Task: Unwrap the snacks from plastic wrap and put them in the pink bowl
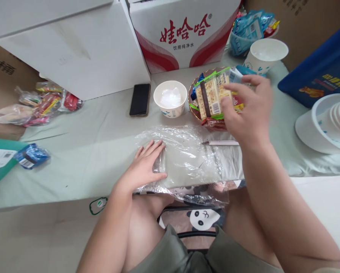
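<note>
My left hand lies flat with fingers spread on a clear plastic bag, which is spread over the table and hangs past its front edge. My right hand is over a round brown bowl of packaged snacks. Its thumb and index finger are apart at a clear, green-edged packet of crackers on top of the pile; no firm grip shows. Beside the bag's right side lies a pale pen-like tool, partly hidden behind my right forearm.
A paper cup with clear wadded plastic and a phone sit left of the bowl. Behind stands a white-and-red carton. Snack packets lie far left, a blue packet nearer. A white tub holds cups at right.
</note>
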A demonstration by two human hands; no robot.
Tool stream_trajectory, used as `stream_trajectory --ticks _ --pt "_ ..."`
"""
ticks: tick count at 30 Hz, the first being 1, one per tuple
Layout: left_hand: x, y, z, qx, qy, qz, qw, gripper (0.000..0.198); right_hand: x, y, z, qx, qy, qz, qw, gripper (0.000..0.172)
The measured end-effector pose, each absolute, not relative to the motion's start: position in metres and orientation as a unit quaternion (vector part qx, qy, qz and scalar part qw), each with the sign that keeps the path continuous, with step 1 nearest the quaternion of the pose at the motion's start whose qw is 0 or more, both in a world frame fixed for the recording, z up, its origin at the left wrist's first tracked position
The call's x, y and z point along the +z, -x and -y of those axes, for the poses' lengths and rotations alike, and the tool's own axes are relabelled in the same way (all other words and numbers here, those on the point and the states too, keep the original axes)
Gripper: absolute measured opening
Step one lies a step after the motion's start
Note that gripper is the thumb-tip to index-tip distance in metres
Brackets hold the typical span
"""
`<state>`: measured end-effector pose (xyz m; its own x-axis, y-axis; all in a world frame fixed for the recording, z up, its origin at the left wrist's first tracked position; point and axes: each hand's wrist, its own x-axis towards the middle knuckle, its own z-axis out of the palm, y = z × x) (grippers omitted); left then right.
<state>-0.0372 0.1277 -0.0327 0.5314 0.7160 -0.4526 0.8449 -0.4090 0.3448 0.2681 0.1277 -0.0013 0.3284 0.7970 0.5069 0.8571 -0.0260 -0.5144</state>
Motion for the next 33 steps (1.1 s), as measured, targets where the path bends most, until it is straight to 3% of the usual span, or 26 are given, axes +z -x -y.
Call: stream_trajectory --ticks 4,9,16,20,23,28,31,33 --pt "-0.033 0.038 -0.128 -0.114 -0.834 -0.466 0.273 0.095 0.007 -0.26 -0.121 -0.059 0.682 0.637 0.354 0.042" --pt "-0.033 0.037 -0.128 -0.121 -0.831 -0.47 0.271 0.095 -0.017 -0.257 -0.128 0.003 0.68 0.674 0.287 0.04" --pt "-0.034 0.035 -0.126 -0.119 -0.828 -0.476 0.272 0.098 0.004 -0.257 -0.115 -0.04 0.607 0.68 0.41 0.028" --pt "-0.034 0.034 -0.124 -0.114 -0.828 -0.479 0.269 0.098 0.009 -0.23 -0.087 0.011 0.5 0.757 0.42 0.025" --pt "-0.031 0.036 -0.119 -0.12 -0.831 -0.479 0.256 0.103 -0.015 -0.211 -0.069 0.078 0.435 0.831 0.338 0.031" --pt "-0.02 0.05 -0.109 -0.102 -0.828 -0.496 0.239 0.101 -0.056 -0.209 -0.052 0.148 0.47 0.864 0.101 0.049" --pt "-0.005 0.064 -0.096 -0.06 -0.837 -0.487 0.244 0.084 -0.058 -0.212 -0.05 0.161 0.49 0.855 0.046 0.051" --pt "0.004 0.07 -0.082 -0.07 -0.85 -0.456 0.254 0.083 -0.056 -0.213 -0.051 0.167 0.491 0.854 0.034 0.051"
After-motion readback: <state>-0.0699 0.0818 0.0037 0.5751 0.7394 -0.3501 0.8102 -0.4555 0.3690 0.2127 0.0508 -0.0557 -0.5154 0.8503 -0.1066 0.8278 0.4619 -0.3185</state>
